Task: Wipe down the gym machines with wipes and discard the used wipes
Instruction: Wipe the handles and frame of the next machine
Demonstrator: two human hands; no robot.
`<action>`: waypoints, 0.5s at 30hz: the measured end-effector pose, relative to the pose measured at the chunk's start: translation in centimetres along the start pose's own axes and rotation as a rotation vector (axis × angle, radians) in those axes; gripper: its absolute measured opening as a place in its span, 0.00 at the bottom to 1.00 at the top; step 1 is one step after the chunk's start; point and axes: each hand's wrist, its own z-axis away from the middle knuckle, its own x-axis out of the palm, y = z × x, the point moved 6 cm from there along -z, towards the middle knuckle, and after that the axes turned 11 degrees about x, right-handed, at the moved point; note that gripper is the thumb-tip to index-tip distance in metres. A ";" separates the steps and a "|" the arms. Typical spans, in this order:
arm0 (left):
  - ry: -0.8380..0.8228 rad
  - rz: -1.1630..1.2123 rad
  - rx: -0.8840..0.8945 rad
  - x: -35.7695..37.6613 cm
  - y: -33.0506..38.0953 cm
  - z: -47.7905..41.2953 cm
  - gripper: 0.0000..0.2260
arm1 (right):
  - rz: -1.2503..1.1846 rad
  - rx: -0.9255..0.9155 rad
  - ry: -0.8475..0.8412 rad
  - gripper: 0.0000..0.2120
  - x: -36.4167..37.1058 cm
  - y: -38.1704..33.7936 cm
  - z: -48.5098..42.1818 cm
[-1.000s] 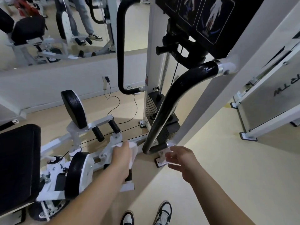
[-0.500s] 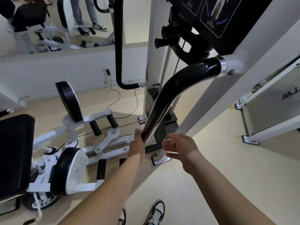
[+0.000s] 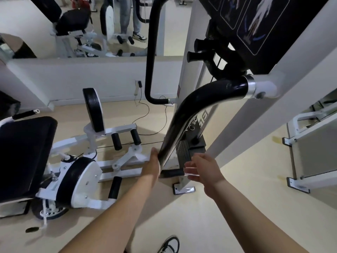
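A black curved handle bar (image 3: 184,115) runs down from the white machine frame (image 3: 264,88) toward the floor. My left hand (image 3: 152,165) is wrapped around the bar's lower part. No wipe shows in it now; anything under the palm is hidden against the bar. Just right of the bar's lower end my right hand (image 3: 202,170) hovers with fingers spread, holding nothing and not touching the bar.
The weight stack (image 3: 184,148) sits behind the bar. A black seat pad (image 3: 23,152), an upright pad (image 3: 93,110) and a round pad (image 3: 80,179) of a low white machine fill the left. Another white machine (image 3: 310,143) stands right. My shoe (image 3: 170,243) is below.
My left hand, which held a white wipe near the low machine, has moved right onto the black bar and closed around it. The right hand has stayed beside the bar's foot.
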 end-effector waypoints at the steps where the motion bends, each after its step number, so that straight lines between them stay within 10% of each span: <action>1: 0.013 -0.003 -0.035 -0.1 -0.3 -0.4 0.28 | -0.001 0.012 -0.001 0.08 -0.3 0.3 0.2; 8: -0.193 0.062 0.263 0.9 5.5 0.3 0.32 | -0.009 -0.015 0.063 0.09 -1.1 2.3 -0.4; 15: -0.046 0.013 0.323 -0.1 -3.2 -4.0 0.36 | -0.017 -0.188 0.056 0.10 0.9 4.7 -5.2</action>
